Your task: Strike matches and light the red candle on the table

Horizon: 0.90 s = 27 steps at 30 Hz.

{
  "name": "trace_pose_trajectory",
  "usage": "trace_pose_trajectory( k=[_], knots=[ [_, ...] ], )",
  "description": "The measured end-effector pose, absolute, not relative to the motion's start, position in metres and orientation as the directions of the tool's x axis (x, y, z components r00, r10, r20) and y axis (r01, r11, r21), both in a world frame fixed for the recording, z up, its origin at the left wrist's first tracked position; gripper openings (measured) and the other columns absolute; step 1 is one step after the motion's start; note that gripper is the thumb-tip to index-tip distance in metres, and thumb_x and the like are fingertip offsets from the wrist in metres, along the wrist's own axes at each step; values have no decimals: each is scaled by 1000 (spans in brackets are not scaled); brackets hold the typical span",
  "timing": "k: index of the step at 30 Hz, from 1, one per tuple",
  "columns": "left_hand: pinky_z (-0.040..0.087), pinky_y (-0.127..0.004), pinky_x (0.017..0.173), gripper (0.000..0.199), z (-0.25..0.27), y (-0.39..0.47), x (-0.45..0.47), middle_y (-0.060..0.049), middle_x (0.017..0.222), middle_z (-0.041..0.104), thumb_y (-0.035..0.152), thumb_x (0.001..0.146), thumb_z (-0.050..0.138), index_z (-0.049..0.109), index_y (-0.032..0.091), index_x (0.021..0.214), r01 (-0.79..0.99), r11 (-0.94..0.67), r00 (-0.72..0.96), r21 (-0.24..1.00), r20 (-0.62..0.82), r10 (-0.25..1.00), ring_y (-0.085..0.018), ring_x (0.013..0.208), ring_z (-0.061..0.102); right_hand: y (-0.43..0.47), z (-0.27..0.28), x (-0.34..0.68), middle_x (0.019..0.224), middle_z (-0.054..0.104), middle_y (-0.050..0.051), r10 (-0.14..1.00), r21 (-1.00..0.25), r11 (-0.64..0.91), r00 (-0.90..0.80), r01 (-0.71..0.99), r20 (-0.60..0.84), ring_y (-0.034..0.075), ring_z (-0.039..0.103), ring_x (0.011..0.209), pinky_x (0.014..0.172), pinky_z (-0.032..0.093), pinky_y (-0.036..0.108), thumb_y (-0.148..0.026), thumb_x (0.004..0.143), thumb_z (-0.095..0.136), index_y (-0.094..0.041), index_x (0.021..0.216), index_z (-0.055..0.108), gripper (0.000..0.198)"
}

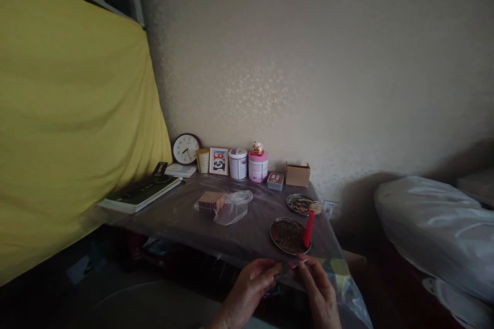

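At the front edge of the table, my left hand (257, 285) is closed on a small tan matchbox (275, 269). Close beside it, my right hand (317, 288) pinches a thin pale matchstick (301, 262) between thumb and fingers. No flame shows. Just beyond my hands lies a round metal plate (275, 241) with a dark, crusted surface. A red candle (309, 229) stands on its right side, tilted slightly. Behind that is a second plate (291, 207) bearing many loose matchsticks (309, 205). A stack of matchboxes (211, 201) sits by a clear plastic bag (237, 208), farther left.
Along the wall stand a clock (187, 149), a picture frame (218, 161), two tins (238, 164), a cat figurine (258, 147), a card box (275, 181) and a cardboard box (298, 174). A large book (142, 193) lies left. Plastic sheeting covers the table (173, 221).
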State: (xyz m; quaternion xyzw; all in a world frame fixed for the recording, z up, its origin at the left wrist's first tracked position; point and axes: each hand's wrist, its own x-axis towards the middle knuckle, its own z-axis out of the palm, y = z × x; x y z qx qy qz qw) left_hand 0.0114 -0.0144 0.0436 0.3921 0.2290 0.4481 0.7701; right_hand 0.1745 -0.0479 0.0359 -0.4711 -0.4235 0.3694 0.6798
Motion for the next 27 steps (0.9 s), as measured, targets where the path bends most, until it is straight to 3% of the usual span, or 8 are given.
trace_pose_trajectory(
  k=[15, 20, 27],
  knots=[
    [38, -35, 92, 21, 39, -12, 17, -10, 97, 70, 23, 73, 65, 69, 15, 93, -556, 307, 522, 772, 37, 852, -22, 97, 59, -53, 34, 176, 85, 70, 3, 860, -946, 275, 397, 172, 322, 18, 64, 82, 78, 48, 22, -48, 80, 57, -20, 91, 65, 31],
    [33, -41, 100, 23, 39, -12, 21, -12, 104, 69, 22, 77, 60, 67, 15, 98, -573, 310, 562, 759, 89, 822, -26, 106, 57, -52, 28, 174, 87, 71, 4, 858, -930, 305, 364, 206, 362, 18, 65, 83, 78, 49, 21, -42, 81, 58, -20, 95, 66, 27],
    [34, -40, 98, 21, 35, -9, 23, -13, 104, 69, 21, 78, 58, 67, 14, 96, -592, 308, 563, 745, 109, 819, -26, 106, 57, -50, 26, 174, 89, 71, 5, 843, -899, 309, 347, 310, 410, 18, 68, 81, 75, 52, 21, -38, 82, 57, -19, 93, 66, 23]
  ],
)
